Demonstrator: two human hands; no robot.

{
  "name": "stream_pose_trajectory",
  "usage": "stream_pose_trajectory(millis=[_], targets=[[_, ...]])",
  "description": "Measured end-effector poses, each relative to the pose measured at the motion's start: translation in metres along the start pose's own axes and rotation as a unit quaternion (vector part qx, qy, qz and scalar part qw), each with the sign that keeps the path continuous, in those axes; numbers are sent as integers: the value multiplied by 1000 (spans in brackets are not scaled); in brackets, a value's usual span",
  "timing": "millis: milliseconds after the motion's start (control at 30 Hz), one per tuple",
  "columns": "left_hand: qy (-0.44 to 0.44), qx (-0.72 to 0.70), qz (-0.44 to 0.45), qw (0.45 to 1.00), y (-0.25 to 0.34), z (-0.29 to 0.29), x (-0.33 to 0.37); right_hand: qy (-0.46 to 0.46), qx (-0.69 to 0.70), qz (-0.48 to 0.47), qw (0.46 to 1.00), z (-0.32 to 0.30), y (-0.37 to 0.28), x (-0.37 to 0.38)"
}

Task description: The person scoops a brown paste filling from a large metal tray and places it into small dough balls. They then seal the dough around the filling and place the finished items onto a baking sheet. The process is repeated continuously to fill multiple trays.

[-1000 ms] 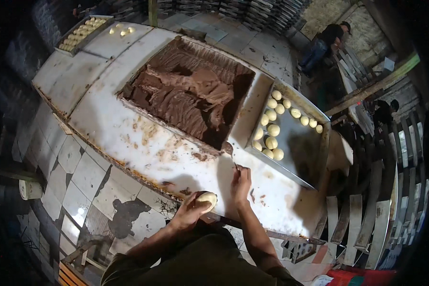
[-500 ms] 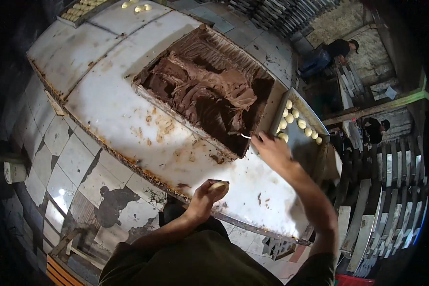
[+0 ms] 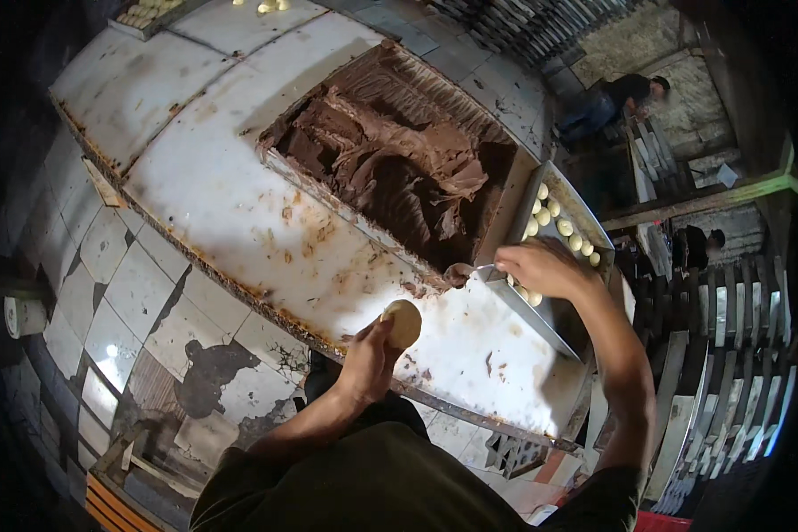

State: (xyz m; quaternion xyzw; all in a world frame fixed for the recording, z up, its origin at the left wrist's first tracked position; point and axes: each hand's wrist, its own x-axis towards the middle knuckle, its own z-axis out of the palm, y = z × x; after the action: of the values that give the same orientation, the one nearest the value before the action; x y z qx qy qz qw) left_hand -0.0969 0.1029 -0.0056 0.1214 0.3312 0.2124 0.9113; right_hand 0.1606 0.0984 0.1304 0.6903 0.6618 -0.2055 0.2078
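My left hand [image 3: 368, 362] is closed around a flattened round of pale dough [image 3: 404, 324], held above the near side of the table. In my right hand [image 3: 548, 266] is a thin, pale spreading tool [image 3: 485, 269], mostly hidden by the fingers. A lump of brown paste [image 3: 457, 275] clings to its tip, just outside the near right corner of a large rectangular box [image 3: 346, 218]. Thick brown chocolate-coloured paste [image 3: 426, 160] fills much of that box, its surface scooped and ridged. Beneath and beyond my right hand stands a metal tray [image 3: 548, 324] with several pale dough balls [image 3: 565, 228].
The white table [image 3: 195, 168] has a worn brown edge and smears of paste. Another tray of dough balls [image 3: 142, 13] sits at its far left, with loose dough balls [image 3: 273, 5] nearby. Stacked metal trays [image 3: 727, 372] rise at right. Two people [image 3: 625, 93] are farther off.
My right hand has moved right, lifting the tool out of the box with paste on its tip. My left hand has turned the dough so its flat face shows.
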Motion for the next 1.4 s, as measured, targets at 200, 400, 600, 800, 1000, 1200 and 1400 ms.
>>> stream_pose_trajectory(millis=[200, 400, 600, 800, 1000, 1200, 1400], targets=[[-134, -236, -97, 958, 38, 29, 7, 255, 278, 34, 925, 81, -62, -36], [-190, -258, -74, 944, 61, 26, 12, 495, 334, 34, 802, 189, -89, -1], [-147, -149, -56, 976, 53, 7, 21, 517, 316, 257, 753, 243, -75, 8], [-225, -87, -206, 948, -12, 3, 41, 521, 506, 254, 639, 188, -88, -18], [-199, 62, -240, 948, -67, 33, 29, 230, 665, 66, 707, 160, -68, -67], [-141, 93, -253, 953, -104, 68, 20, 385, 264, -10, 884, 187, -60, -152], [-241, 185, -274, 913, -179, 121, -10, 341, 405, 76, 845, 231, -23, -251]])
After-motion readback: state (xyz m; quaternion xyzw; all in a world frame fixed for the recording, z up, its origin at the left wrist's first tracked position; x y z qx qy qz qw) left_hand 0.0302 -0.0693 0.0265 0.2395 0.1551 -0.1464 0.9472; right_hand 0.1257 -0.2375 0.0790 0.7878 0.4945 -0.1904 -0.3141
